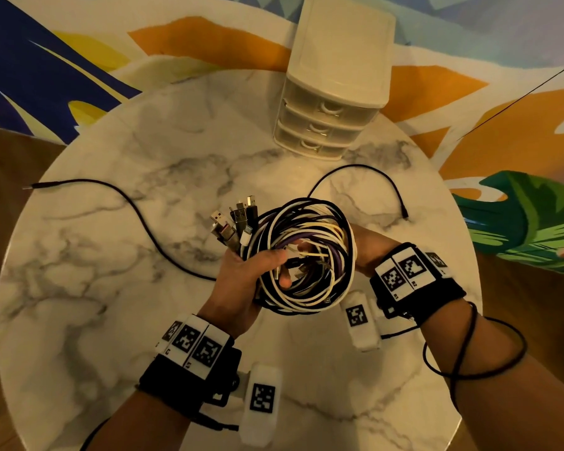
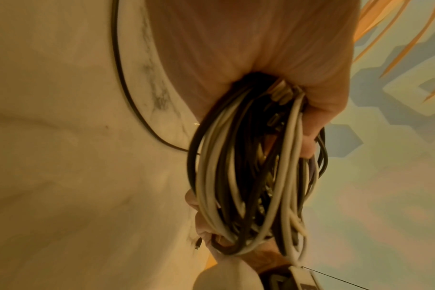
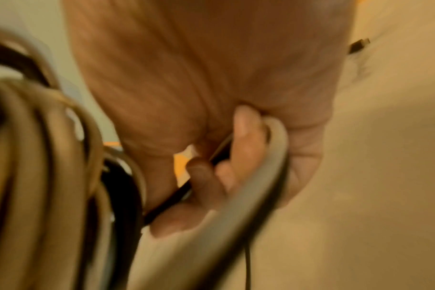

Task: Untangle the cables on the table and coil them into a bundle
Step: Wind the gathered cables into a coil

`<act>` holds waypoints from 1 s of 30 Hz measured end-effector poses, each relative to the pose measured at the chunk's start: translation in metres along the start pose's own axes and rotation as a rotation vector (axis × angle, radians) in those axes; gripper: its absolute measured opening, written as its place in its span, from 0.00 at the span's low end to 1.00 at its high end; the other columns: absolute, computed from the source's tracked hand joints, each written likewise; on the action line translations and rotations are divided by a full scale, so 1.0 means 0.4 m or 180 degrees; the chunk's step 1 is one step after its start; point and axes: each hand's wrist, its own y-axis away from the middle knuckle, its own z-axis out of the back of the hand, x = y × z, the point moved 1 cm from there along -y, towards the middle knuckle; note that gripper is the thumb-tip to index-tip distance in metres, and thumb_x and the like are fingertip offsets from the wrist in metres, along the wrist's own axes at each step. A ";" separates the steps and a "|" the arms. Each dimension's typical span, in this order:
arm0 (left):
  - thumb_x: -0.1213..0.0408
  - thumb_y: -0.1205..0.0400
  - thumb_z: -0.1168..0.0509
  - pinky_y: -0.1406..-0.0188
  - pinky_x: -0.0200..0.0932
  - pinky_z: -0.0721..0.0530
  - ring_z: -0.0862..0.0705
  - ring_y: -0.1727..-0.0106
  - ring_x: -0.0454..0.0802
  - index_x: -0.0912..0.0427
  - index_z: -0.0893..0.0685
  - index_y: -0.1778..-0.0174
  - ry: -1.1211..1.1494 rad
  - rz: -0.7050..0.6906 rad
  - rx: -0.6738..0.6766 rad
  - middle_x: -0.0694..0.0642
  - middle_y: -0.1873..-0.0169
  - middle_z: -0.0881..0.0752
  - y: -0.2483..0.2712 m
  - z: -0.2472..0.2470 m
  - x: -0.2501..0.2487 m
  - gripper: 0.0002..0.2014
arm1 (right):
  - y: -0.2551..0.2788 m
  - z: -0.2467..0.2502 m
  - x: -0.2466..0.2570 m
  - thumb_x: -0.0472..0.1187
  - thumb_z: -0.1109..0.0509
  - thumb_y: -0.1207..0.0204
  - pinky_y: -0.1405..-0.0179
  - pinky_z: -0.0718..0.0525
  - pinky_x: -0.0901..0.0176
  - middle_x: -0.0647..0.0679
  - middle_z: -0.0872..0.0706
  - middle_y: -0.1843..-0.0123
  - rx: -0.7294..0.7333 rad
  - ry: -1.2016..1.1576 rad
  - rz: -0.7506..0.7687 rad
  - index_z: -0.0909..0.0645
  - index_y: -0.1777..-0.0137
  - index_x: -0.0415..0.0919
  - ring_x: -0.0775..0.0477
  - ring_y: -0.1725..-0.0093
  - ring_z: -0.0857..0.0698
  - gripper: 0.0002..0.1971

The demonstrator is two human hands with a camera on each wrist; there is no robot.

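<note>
1. A decorated indoor room, likely a home or studio (which one is unclear).
2. Round marble-patterned worktop point(image 1: 95, 288) on a wood floor point(image 1: 10, 177).
3. Painted leaf mural point(image 1: 46, 60) behind.
4. Small plastic drawer unit point(image 1: 332, 92) for storage.

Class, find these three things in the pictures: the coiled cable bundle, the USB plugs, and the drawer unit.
coiled cable bundle point(image 1: 306, 255): head view, on the looped strands.
USB plugs point(image 1: 235, 219): head view, on the metal plug ends.
drawer unit point(image 1: 336, 76): head view, on its lid.
</note>
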 end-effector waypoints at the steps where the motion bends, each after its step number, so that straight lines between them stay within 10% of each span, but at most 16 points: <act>1: 0.63 0.35 0.30 0.76 0.39 0.22 0.23 0.78 0.46 0.65 0.17 0.47 -0.0031 0.0005 -0.0002 0.53 0.77 0.18 0.000 -0.002 -0.002 0.20 | 0.002 0.001 -0.002 0.24 0.35 0.22 0.51 0.18 0.57 0.49 0.19 0.58 -0.0097 -0.0086 -0.0030 0.23 0.56 0.47 0.53 0.58 0.19 0.15; 9: 0.63 0.36 0.31 0.76 0.39 0.22 0.23 0.80 0.46 0.63 0.16 0.50 -0.0050 -0.0059 0.0001 0.53 0.79 0.19 -0.006 -0.001 0.001 0.19 | 0.003 0.007 -0.023 0.34 0.25 0.32 0.41 0.20 0.33 0.27 0.15 0.50 -0.0027 -0.0164 0.0294 0.16 0.48 0.35 0.33 0.50 0.18 0.12; 12: 0.64 0.37 0.31 0.78 0.38 0.22 0.24 0.82 0.46 0.64 0.15 0.52 -0.0004 -0.0063 0.0016 0.54 0.78 0.18 -0.004 0.006 0.003 0.17 | 0.017 0.009 -0.021 0.25 0.29 0.29 0.49 0.19 0.40 0.28 0.15 0.51 0.0291 -0.0585 0.0211 0.19 0.43 0.28 0.35 0.52 0.17 0.14; 15: 0.64 0.36 0.31 0.78 0.36 0.24 0.26 0.84 0.47 0.66 0.16 0.52 -0.0078 0.0004 0.0078 0.56 0.79 0.19 -0.009 0.004 0.001 0.17 | 0.021 0.008 -0.028 0.19 0.37 0.24 0.64 0.15 0.63 0.51 0.09 0.64 0.0460 -0.0756 0.0238 0.18 0.52 0.37 0.56 0.63 0.12 0.14; 19: 0.71 0.31 0.35 0.81 0.35 0.25 0.26 0.84 0.45 0.66 0.18 0.49 -0.0246 0.0065 0.0035 0.53 0.78 0.17 -0.015 -0.004 -0.003 0.14 | 0.030 -0.016 -0.012 0.19 0.41 0.23 0.68 0.17 0.70 0.54 0.12 0.72 0.0528 -0.1130 0.0379 0.11 0.68 0.46 0.62 0.70 0.15 0.26; 26: 0.69 0.32 0.30 0.74 0.39 0.19 0.16 0.70 0.50 0.63 0.15 0.45 -0.0128 0.0147 0.0019 0.60 0.61 0.12 -0.011 -0.003 0.019 0.18 | 0.032 -0.013 0.015 0.34 0.41 0.17 0.59 0.13 0.61 0.52 0.10 0.66 0.0214 -0.1979 0.0154 0.17 0.53 0.40 0.58 0.64 0.12 0.11; 30: 0.72 0.31 0.32 0.66 0.40 0.15 0.11 0.58 0.51 0.61 0.16 0.42 -0.0171 0.0104 0.0183 0.59 0.54 0.10 -0.016 0.000 0.011 0.20 | 0.027 -0.019 0.021 0.38 0.50 0.13 0.71 0.14 0.68 0.54 0.12 0.73 0.0133 -0.2311 -0.0028 0.25 0.34 0.30 0.58 0.72 0.13 0.17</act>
